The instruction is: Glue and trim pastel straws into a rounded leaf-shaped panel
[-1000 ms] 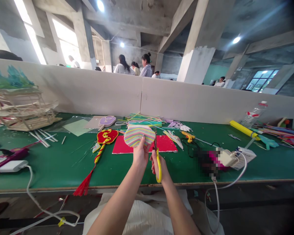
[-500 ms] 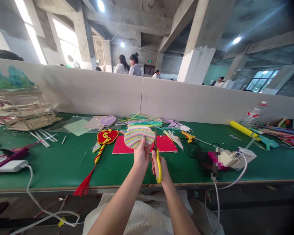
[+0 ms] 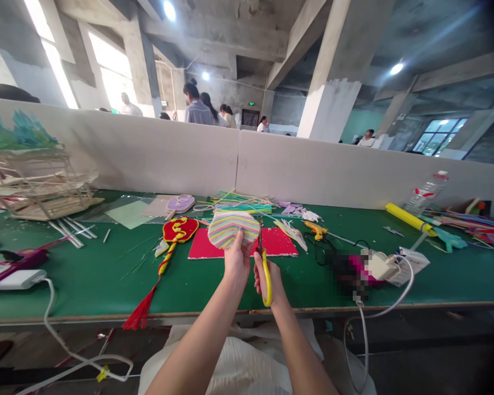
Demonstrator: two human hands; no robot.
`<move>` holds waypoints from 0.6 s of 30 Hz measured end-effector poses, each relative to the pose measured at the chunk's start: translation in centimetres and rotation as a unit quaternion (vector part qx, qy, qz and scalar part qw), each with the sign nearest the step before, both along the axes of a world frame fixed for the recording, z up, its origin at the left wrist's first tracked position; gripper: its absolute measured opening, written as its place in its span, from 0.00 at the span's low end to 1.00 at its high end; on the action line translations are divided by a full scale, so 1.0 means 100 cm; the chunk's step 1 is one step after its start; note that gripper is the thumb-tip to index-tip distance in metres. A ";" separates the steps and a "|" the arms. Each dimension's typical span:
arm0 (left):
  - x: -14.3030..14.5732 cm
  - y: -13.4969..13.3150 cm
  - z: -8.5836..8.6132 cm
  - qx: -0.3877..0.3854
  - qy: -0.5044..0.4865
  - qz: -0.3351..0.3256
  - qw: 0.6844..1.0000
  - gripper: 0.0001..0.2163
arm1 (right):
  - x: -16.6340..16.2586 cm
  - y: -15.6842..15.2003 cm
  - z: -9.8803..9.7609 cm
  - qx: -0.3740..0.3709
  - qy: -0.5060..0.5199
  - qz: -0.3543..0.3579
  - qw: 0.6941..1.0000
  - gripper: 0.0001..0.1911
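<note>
My left hand [image 3: 237, 260] grips a rounded piece striped in pastel colours [image 3: 230, 229], thumb on its face. Yellow-handled scissors [image 3: 267, 280] are in my right hand [image 3: 275, 282], their blades upright along the right edge of the striped piece. Whether the blades are cutting into it, I cannot tell. Beneath both hands lies a red board [image 3: 203, 246] with pale edges. To the left rests a red fan [image 3: 181, 229] with a yellow twisted handle and a red tassel [image 3: 140, 310].
Colourful thin strips [image 3: 247, 203] lie behind the red board. At right are a yellow glue gun [image 3: 316, 230], a yellow roll [image 3: 409, 218], a plastic bottle [image 3: 428, 193] and a white cable [image 3: 366, 351]. A purple power strip [image 3: 16, 266] and a stick-built model [image 3: 37, 186] occupy the left.
My hands, the striped piece and the scissors stay almost in place. In the background, people beyond the partition have shifted position.
</note>
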State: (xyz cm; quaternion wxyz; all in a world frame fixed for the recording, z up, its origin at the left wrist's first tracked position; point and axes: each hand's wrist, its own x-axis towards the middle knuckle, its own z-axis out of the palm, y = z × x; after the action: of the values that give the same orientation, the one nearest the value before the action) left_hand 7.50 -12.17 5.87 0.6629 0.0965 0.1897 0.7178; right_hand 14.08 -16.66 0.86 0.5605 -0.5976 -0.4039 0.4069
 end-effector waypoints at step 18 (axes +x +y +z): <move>-0.005 0.002 0.002 0.002 0.030 0.004 1.000 0.09 | 0.007 0.004 -0.016 0.037 -0.053 -0.005 0.998 0.24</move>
State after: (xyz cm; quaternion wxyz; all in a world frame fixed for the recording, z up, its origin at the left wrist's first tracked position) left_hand 6.99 -11.95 6.06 0.6538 0.1187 0.2084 0.7176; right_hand 14.81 -16.21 -0.76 0.5620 -0.5990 -0.4447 0.3571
